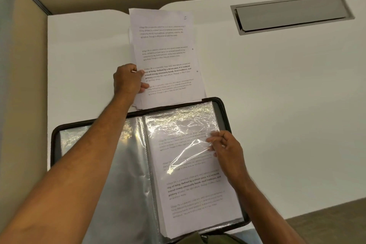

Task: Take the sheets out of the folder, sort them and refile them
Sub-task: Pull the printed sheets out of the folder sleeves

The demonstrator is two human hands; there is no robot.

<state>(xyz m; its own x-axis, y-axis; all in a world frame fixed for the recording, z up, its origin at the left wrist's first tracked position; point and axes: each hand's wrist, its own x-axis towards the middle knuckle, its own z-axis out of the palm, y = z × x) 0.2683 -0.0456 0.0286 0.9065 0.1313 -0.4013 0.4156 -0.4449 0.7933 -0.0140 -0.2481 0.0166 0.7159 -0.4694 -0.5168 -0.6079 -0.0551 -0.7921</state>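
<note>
A dark display folder lies open on the white table's near edge, its clear plastic sleeves glinting. The right-hand sleeve holds a printed sheet. Beyond the folder's far edge sits a pile of loose printed sheets, the top one marked with a handwritten 5. My left hand reaches over the folder and pinches the left edge of the pile's top sheets, thumb on the paper. My right hand rests at the right-hand sleeve's outer edge, fingertips pinching the plastic.
The white table stretches right and back, with a grey metal cable hatch set in at the far right. A beige wall runs behind and to the left. The table's near right corner ends above a brownish floor.
</note>
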